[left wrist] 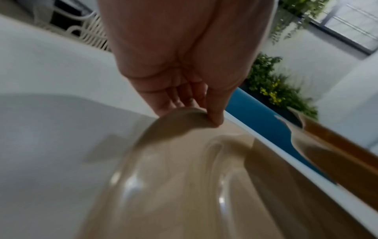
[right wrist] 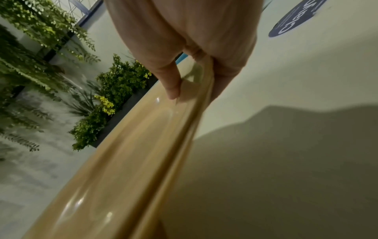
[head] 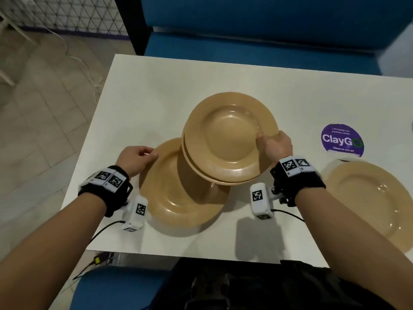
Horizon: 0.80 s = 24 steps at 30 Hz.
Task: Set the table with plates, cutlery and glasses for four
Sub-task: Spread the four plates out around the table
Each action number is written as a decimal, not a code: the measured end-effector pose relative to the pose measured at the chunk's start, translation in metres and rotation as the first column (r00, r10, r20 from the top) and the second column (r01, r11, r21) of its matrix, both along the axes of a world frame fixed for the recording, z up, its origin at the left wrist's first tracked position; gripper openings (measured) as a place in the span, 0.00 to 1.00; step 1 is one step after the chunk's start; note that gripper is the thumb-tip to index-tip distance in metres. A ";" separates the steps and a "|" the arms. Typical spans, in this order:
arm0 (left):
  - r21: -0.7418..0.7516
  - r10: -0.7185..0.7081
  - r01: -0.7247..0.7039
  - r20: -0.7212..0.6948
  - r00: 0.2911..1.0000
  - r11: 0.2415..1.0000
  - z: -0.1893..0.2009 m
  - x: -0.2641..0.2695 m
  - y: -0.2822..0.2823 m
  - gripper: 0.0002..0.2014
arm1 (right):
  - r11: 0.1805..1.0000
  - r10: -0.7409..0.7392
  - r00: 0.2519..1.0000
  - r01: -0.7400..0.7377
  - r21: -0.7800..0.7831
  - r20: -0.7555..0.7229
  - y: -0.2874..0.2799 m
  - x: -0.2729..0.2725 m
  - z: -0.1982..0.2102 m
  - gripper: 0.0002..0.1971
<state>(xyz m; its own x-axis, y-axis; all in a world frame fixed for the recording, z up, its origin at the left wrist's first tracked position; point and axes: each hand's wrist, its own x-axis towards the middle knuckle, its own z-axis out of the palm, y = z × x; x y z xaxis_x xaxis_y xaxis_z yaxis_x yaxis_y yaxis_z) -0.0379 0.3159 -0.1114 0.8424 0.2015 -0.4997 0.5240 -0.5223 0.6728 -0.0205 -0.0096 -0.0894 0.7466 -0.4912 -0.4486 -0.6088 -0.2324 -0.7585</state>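
Two tan plates, stacked (head: 230, 135), were held above the white table (head: 156, 90), tilted so that the left edge sat lower than the right, their hollows facing up. The right hand (head: 276, 145) gripped the stack at its right rim, thumb (right wrist: 170, 84) on the upper face and the other fingers curled under the edge; the right wrist view showed the two rims pressed together in that pinch. The low edge of the stack overlapped a third plate (head: 178, 198), which lay flat on the table near the front edge, right side up. Whether the stack touched that plate could not be told.

The left hand (head: 136, 158) was at the far left rim of the flat plate. In the left wrist view its thumb (left wrist: 214, 116) lay against the rim (left wrist: 184, 116) and the fingers were bent down behind it, so the hand pinched the edge lightly.

A fourth plate (head: 371, 200) lay flat on the table to the right, well apart from the others, partly cut off by the picture's edge. All the plates were bare. A round purple sticker (head: 342, 139) reading "ClayGo" was stuck to the table just beyond that plate. A blue bench (head: 257, 41) stood across the far side of the table.
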 end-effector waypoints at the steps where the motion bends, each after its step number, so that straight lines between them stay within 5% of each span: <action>1: 0.059 -0.051 0.052 -0.023 0.998 0.997 0.001 0.001 0.005 0.14 | 1.000 0.008 1.000 -0.008 0.002 0.002 0.005 0.000 -0.001 0.19; 6: 0.180 -0.131 0.115 0.080 0.988 0.977 0.019 0.010 -0.014 0.16 | 1.000 0.028 0.999 -0.028 -0.002 0.034 0.019 0.002 -0.006 0.17; 11: -0.167 -0.024 0.044 0.114 0.993 0.985 0.024 0.039 -0.071 0.19 | 0.999 -0.017 0.999 0.016 0.036 0.048 0.010 0.004 -0.001 0.16; 18: -0.277 0.147 -0.116 0.093 0.985 0.954 0.027 0.067 -0.141 0.09 | 0.976 0.073 0.997 -0.074 -0.203 -0.010 -0.068 0.009 0.013 0.17; 24: -0.242 0.270 -0.236 0.120 0.955 0.941 0.017 0.089 -0.185 0.16 | 0.972 -0.211 0.978 0.210 -0.102 0.008 -0.153 0.029 0.016 0.14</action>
